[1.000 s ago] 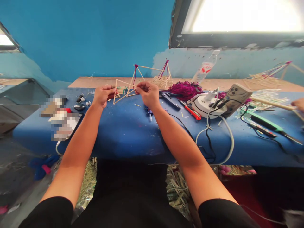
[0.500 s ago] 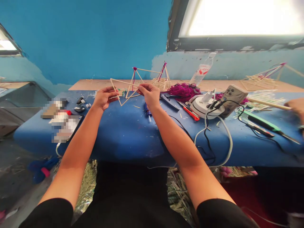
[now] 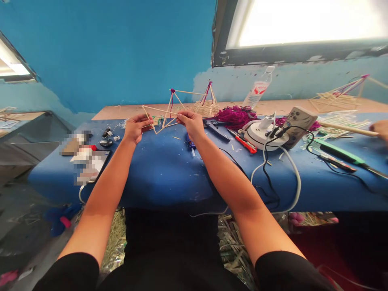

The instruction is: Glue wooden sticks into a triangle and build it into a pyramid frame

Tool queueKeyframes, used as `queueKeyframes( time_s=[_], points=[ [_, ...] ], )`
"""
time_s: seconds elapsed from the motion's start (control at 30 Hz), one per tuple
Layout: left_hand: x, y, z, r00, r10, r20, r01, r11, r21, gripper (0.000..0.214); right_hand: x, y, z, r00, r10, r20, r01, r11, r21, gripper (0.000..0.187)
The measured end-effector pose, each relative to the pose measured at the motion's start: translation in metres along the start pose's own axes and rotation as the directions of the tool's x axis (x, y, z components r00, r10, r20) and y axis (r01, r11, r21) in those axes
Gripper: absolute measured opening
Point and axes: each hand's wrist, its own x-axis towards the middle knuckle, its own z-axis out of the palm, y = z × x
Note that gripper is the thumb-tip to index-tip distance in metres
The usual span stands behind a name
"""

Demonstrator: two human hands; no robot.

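Note:
A frame of thin pale sticks, bound with magenta yarn at its top corner, hangs above the blue table. My left hand pinches the frame's left end, fingers closed on a stick. My right hand pinches its right side, fingers also closed. Both arms reach straight forward from my black sleeves. A small stick basket with yarn ties stands just behind the frame.
A tangle of magenta yarn, pliers, a red cutter, a white socket reel with cables, a phone and a water bottle lie to the right. Another person's hand holds a stick at far right. Straw litters the floor.
Both hands have turned the stick frame, so its left triangle now points down and left. The camera has shifted slightly; the hands keep their grip.

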Motion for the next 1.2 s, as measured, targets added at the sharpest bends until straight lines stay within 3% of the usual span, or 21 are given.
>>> queueKeyframes(
  time_s=[0.37, 0.6, 1.2],
  points=[
    [0.0, -0.001, 0.003, 0.999, 0.008, 0.047, -0.008, 1.0, 0.0, 0.04, 0.003, 0.003, -0.002, 0.992, -0.113, -0.062, 0.109, 0.991, -0.072, 0.01],
    [0.0, -0.001, 0.003, 0.999, -0.014, 0.031, 0.012, 0.999, 0.053, 0.041, 0.002, 0.011, -0.004, 0.985, -0.149, -0.086, 0.124, 0.962, -0.244, 0.014],
    [0.0, -0.002, 0.003, 1.0, 0.01, 0.013, -0.01, 1.0, 0.019, 0.032, -0.003, -0.007, -0.002, 0.994, -0.105, -0.025, 0.1, 0.986, -0.133, 0.007]
  ],
)
